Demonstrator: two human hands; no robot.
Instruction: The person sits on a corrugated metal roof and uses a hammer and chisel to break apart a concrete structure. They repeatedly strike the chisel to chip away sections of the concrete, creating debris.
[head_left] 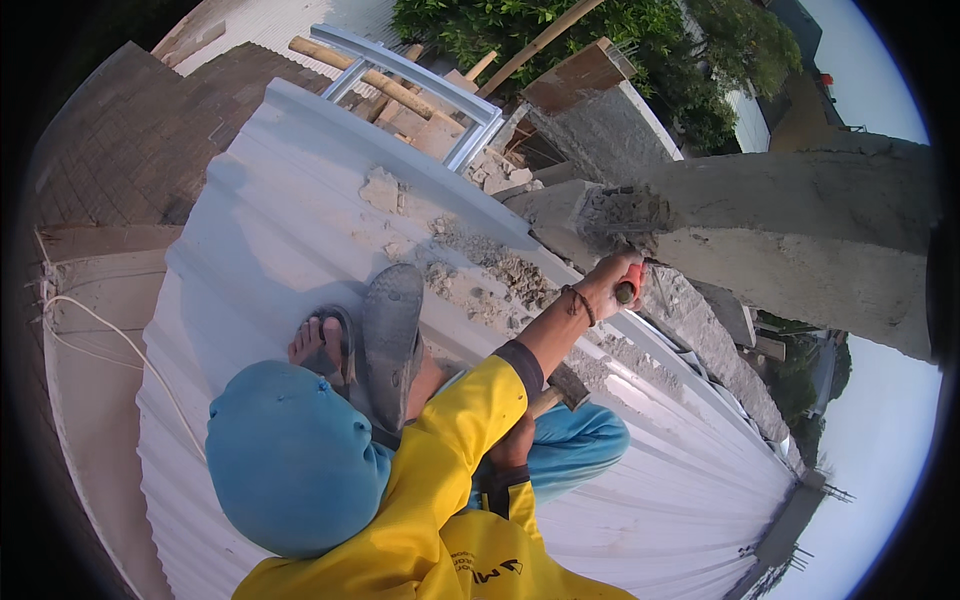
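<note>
1 red-gripped chisel [630,287] — end-on, 1 hammer [568,388] — tilted

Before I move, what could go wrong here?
The hammer in your right hand could hit your left hand, which grips the red tool close to its round end. Loose rubble on the corrugated roofing might slide or upset your footing. Bare toes in the open sandal could catch falling chips.

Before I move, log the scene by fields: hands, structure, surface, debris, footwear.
Left hand: grips a round-ended tool with a red sleeve
Right hand: holds a wooden-handled hammer with a grey head
Structure: thick grey concrete beam, broken and rough near the left hand
Surface: pale corrugated metal roof sheet
Debris: crumbled grey concrete on the sheet
Footwear: dark flat sandals
</note>
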